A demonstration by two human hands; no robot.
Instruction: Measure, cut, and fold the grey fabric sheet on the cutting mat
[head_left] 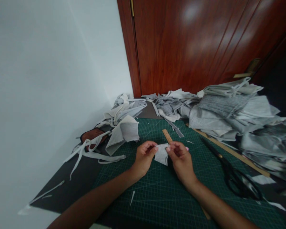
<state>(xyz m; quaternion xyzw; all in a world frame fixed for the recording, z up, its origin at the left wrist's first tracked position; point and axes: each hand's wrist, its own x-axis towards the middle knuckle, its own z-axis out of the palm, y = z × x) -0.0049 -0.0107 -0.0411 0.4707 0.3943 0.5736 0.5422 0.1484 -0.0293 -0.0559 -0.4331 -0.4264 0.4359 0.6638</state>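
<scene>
Between my two hands a small grey piece of fabric (161, 154) hangs by its upper edge above the green cutting mat (154, 197). My left hand (144, 156) pinches its upper left corner between thumb and fingers. On the other side my right hand (181, 159) grips the upper right corner the same way. A narrow wooden ruler (167, 136) lies just beyond the fabric, partly hidden by my right hand. Something pink shows beside the right fingers, too small to name. Black scissors (228, 168) rest on the mat to the right.
Grey fabric scraps (124, 130) and strips lie at the left by the white wall. A tall heap of grey cloth (233, 111) stands at the right, with a long wooden ruler (233, 151) along it. Behind the table is a brown door (181, 47).
</scene>
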